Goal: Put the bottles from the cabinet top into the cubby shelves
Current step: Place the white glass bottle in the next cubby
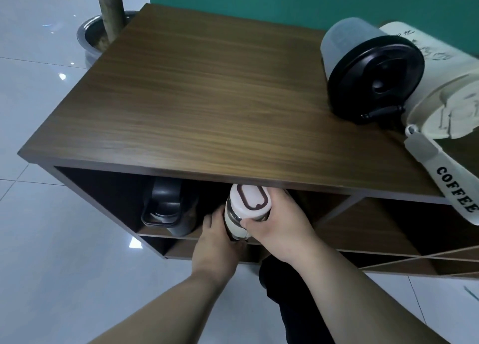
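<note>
placing | both my hands, left hand [216, 236] and right hand [278, 228], clamp white-lidded bottle [246, 208] for steadiness; dark bottle [166, 210] just left; two more above-right

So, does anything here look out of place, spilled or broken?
Nothing spilled or broken. One oddity: the cream bottle's COFFEE strap hangs over the cabinet top's front edge, above a cubby. Both hands hold the white-lidded bottle upright at the shelf.
</note>
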Available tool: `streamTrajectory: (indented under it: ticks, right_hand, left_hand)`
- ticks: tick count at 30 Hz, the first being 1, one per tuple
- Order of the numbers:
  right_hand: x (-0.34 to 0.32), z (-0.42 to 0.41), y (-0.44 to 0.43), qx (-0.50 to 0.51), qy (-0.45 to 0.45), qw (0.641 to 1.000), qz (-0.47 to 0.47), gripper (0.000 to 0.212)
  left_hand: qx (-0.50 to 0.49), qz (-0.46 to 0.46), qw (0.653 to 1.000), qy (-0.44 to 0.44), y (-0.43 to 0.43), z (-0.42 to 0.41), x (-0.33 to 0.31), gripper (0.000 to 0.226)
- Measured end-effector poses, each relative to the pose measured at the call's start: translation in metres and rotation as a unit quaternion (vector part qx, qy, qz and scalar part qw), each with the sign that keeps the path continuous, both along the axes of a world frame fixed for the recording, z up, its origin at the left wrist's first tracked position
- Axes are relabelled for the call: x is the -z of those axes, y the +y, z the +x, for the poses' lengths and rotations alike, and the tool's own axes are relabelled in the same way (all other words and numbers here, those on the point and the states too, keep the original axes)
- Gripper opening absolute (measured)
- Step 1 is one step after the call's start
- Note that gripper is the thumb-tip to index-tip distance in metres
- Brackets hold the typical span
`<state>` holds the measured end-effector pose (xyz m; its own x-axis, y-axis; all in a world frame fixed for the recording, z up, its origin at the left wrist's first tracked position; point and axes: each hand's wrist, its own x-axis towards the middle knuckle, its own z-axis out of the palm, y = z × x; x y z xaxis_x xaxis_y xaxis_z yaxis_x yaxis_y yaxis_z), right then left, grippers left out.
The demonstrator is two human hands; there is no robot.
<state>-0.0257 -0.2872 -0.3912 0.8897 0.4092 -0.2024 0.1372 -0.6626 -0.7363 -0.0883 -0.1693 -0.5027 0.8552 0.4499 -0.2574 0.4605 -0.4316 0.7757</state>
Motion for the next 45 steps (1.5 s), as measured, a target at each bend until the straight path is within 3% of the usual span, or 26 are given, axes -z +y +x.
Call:
streamTrajectory:
  ticks: [12, 25, 34, 38, 42, 45]
  right_hand:
    - [0.009, -0.009, 0.006, 0.072, -0.035, 0.997, 0.021, 0.075]
    - [0.009, -0.012, 0.008, 0.077, -0.054, 0.995, 0.026, 0.075]
    - [0.004, -0.028, 0.003, 0.064, -0.060, 0.996, 0.015, 0.093]
    - [-0.008, -0.047, -0.005, 0.072, -0.046, 0.996, 0.007, 0.106]
    - [-0.027, -0.071, -0.014, 0.091, -0.051, 0.994, 0.032, 0.086]
    - [-0.049, -0.088, -0.023, 0.145, -0.093, 0.982, 0.078, 0.056]
  left_hand:
    - [0.012, 0.006, 1.000, 0.007, 0.007, -0.001, -0.005, 0.082]
    - [0.035, 0.005, 0.999, 0.013, 0.010, -0.002, -0.010, 0.089]
    - [0.066, -0.021, 0.997, 0.015, 0.012, -0.016, -0.034, 0.091]
    - [0.084, -0.041, 0.994, 0.054, 0.011, -0.031, -0.062, 0.065]
    - [0.082, -0.066, 0.993, 0.057, 0.015, -0.045, -0.071, 0.047]
    - [0.105, -0.073, 0.991, 0.039, 0.013, -0.062, -0.100, 0.038]
